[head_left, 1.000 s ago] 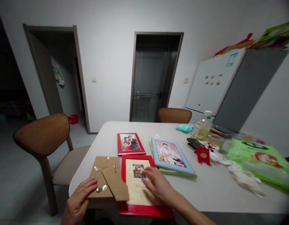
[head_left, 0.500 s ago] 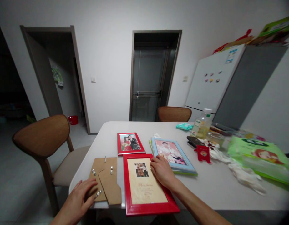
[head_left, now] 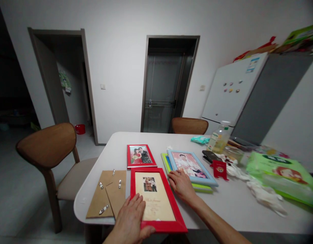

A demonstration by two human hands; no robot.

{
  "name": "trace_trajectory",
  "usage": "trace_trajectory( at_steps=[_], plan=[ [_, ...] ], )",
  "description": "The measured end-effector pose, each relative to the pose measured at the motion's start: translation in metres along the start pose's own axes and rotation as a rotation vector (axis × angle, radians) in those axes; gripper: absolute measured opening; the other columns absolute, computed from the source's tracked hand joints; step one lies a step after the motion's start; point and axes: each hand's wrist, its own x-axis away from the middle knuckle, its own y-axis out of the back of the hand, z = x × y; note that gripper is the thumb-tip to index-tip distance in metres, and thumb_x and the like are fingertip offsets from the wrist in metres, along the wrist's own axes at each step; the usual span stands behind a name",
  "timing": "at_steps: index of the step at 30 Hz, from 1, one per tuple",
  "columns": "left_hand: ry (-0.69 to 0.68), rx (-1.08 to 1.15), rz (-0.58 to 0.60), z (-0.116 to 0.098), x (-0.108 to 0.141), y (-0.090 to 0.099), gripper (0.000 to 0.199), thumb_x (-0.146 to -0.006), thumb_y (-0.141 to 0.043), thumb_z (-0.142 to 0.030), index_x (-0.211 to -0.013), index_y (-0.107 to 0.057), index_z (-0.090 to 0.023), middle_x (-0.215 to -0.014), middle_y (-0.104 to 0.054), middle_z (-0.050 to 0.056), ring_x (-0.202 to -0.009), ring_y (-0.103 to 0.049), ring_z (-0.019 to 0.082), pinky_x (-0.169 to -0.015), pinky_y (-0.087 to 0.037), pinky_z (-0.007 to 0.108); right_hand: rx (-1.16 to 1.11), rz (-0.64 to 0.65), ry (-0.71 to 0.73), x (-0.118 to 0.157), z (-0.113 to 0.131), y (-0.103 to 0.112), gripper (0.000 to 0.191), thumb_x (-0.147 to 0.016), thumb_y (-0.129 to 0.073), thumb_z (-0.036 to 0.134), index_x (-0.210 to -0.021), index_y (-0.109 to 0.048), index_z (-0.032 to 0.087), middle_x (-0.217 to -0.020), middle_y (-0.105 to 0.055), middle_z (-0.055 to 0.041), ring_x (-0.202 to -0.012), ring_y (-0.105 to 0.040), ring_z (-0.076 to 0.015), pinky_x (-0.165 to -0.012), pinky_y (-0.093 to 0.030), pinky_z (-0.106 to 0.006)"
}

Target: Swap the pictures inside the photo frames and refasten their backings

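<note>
My left hand (head_left: 131, 213) lies with fingers flat on the lower left of a large red photo frame (head_left: 180, 222), which holds a cream sheet with a small printed photo. To its left is a brown frame backing board (head_left: 98, 198) with metal clips and a stand flap, partly hidden by my wrist. My right hand (head_left: 182, 186) has bent fingers on the lower left edge of a light blue photo frame (head_left: 203, 166); its thumb is hidden. Under that frame, skewed against it, sits a green frame (head_left: 202, 188). A smaller red photo frame (head_left: 152, 157) lies behind the large one.
On the right are a bottle (head_left: 218, 137), a black object (head_left: 209, 156), a red card stand (head_left: 220, 170), crumpled tissue (head_left: 267, 198) and a green tissue pack (head_left: 283, 174). A wooden chair (head_left: 47, 145) stands left of the white table (head_left: 222, 210).
My left hand has gone from the backing board onto the large red frame. The blue frame has shifted right under my right hand, exposing more of the frames beneath. The red frame moved slightly left.
</note>
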Motion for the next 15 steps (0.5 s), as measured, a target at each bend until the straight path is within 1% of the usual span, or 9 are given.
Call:
trace_trajectory(
  at_steps=[2, 4, 7, 9, 11, 13, 15],
  plan=[
    [-0.003, -0.017, -0.006, 0.003, 0.003, 0.002, 0.063, -0.067, -0.055, -0.051, -0.116, -0.049, -0.012, -0.123, -0.046, 0.015, -0.117, -0.038, 0.030, -0.097, -0.030, 0.047, 0.008, 0.000, 0.020, 0.002, -0.003, -0.003, 0.029, -0.081, -0.037, 0.022, -0.097, -0.061, 0.020, -0.104, -0.058, -0.0047, -0.100, -0.041, -0.0218, -0.089, -0.024, -0.035],
    [0.004, -0.024, -0.012, 0.003, 0.005, 0.004, 0.063, -0.066, -0.056, -0.050, -0.115, -0.049, -0.012, -0.123, -0.046, 0.016, -0.116, -0.038, 0.030, -0.097, -0.031, 0.047, 0.016, 0.006, 0.020, 0.004, -0.001, -0.005, 0.029, -0.079, -0.038, 0.019, -0.097, -0.061, 0.019, -0.105, -0.057, -0.0060, -0.102, -0.042, -0.0218, -0.090, -0.025, -0.035],
    [0.047, -0.034, -0.006, -0.002, 0.005, 0.004, 0.060, -0.067, -0.056, -0.047, -0.115, -0.049, -0.013, -0.123, -0.046, 0.015, -0.117, -0.037, 0.030, -0.098, -0.029, 0.047, 0.008, 0.033, 0.018, 0.007, 0.005, -0.006, 0.029, -0.077, -0.040, 0.019, -0.096, -0.062, 0.018, -0.109, -0.056, -0.0077, -0.104, -0.042, -0.0225, -0.089, -0.027, -0.035],
    [0.065, -0.023, 0.006, -0.005, 0.005, 0.003, 0.061, -0.066, -0.057, -0.048, -0.116, -0.048, -0.013, -0.124, -0.046, 0.015, -0.118, -0.035, 0.029, -0.099, -0.026, 0.047, -0.014, 0.018, 0.020, 0.008, 0.006, -0.005, 0.029, -0.078, -0.040, 0.021, -0.098, -0.061, 0.018, -0.112, -0.054, -0.0082, -0.105, -0.042, -0.0224, -0.090, -0.028, -0.035],
    [0.054, -0.002, 0.028, -0.005, 0.005, 0.001, 0.065, -0.063, -0.061, -0.047, -0.116, -0.048, -0.013, -0.125, -0.044, 0.014, -0.119, -0.034, 0.029, -0.100, -0.025, 0.046, -0.012, -0.055, -0.025, 0.007, 0.002, -0.004, 0.032, -0.078, -0.040, 0.023, -0.105, -0.057, 0.017, -0.117, -0.050, -0.0100, -0.108, -0.040, -0.0230, -0.091, -0.027, -0.035],
    [0.035, 0.005, 0.035, -0.002, 0.006, -0.002, 0.067, -0.061, -0.063, -0.046, -0.116, -0.048, -0.013, -0.127, -0.041, 0.014, -0.120, -0.033, 0.029, -0.101, -0.025, 0.046, 0.021, -0.123, -0.110, 0.005, -0.004, -0.003, 0.037, -0.077, -0.041, 0.025, -0.110, -0.053, 0.013, -0.118, -0.048, -0.0134, -0.109, -0.039, -0.0247, -0.091, -0.027, -0.036],
    [0.010, -0.005, 0.024, 0.001, 0.007, -0.006, 0.065, -0.062, -0.063, -0.045, -0.116, -0.048, -0.013, -0.128, -0.040, 0.015, -0.120, -0.033, 0.029, -0.100, -0.026, 0.046, 0.049, -0.124, -0.160, 0.003, -0.010, -0.003, 0.039, -0.076, -0.042, 0.027, -0.109, -0.053, 0.010, -0.113, -0.050, -0.0151, -0.104, -0.043, -0.0257, -0.088, -0.030, -0.036]
  ],
)
